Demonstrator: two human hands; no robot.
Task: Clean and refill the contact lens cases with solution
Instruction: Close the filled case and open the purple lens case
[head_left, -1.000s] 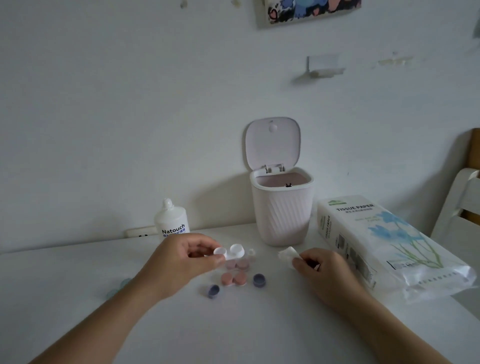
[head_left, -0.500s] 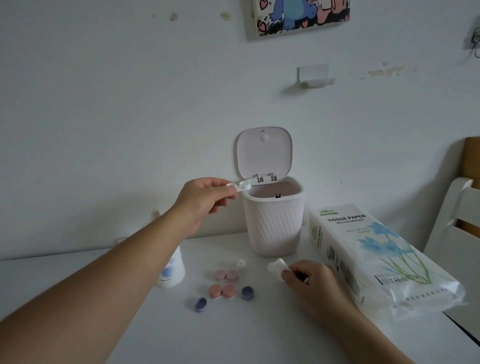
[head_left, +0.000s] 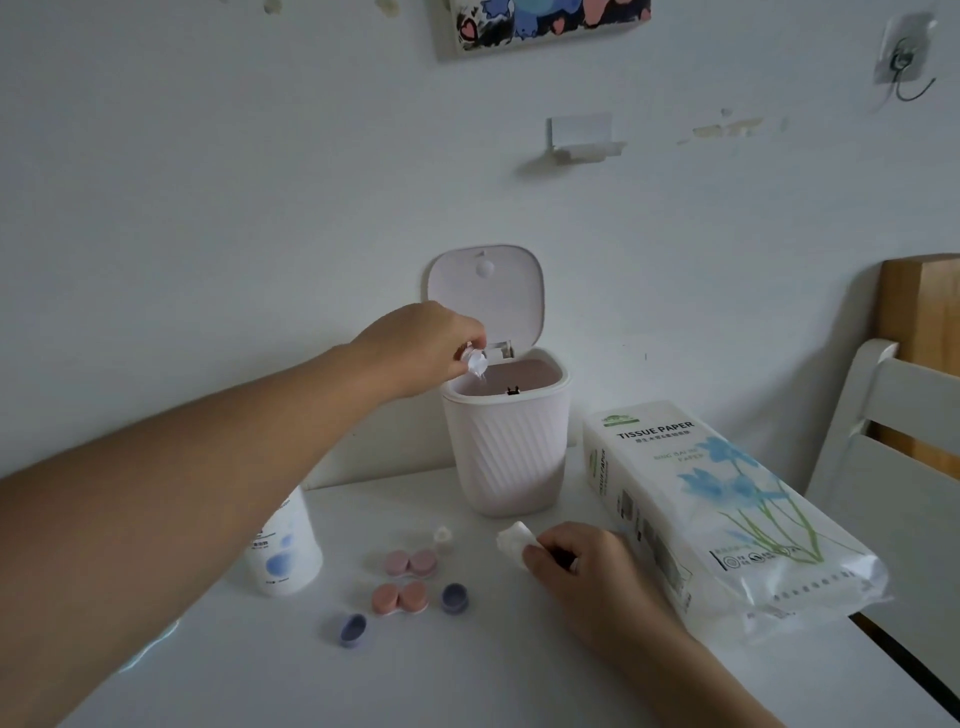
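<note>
Two hands are at work over the white desk (head_left: 519, 670). The left hand (head_left: 415, 353), reaching in from the lower left of the frame, pinches a white contact lens case (head_left: 475, 362) between its curled fingers (head_left: 470, 338) and tips it over the back left rim of the small pink bin (head_left: 506, 447), whose lid (head_left: 485, 291) stands upright against the wall. The right hand (head_left: 582, 571) rests on the desk at centre right, its fingers closed round a wad of white tissue (head_left: 514, 538), just in front of the bin.

Low in the middle of the frame lie two pink lens cases (head_left: 410, 564) (head_left: 400, 597), one just behind the other, with a purple cap (head_left: 455, 597) beside the nearer one, another purple cap (head_left: 352, 630) further left, and a small clear cap (head_left: 442, 538) behind them. The solution bottle (head_left: 283, 545) stands at their left, half hidden by the forearm.

The tissue paper pack (head_left: 727, 509) lies along the right side, its near end reaching the desk's right edge. A white chair (head_left: 893, 415) stands beyond that edge. Bare desk runs across the front of the frame.
</note>
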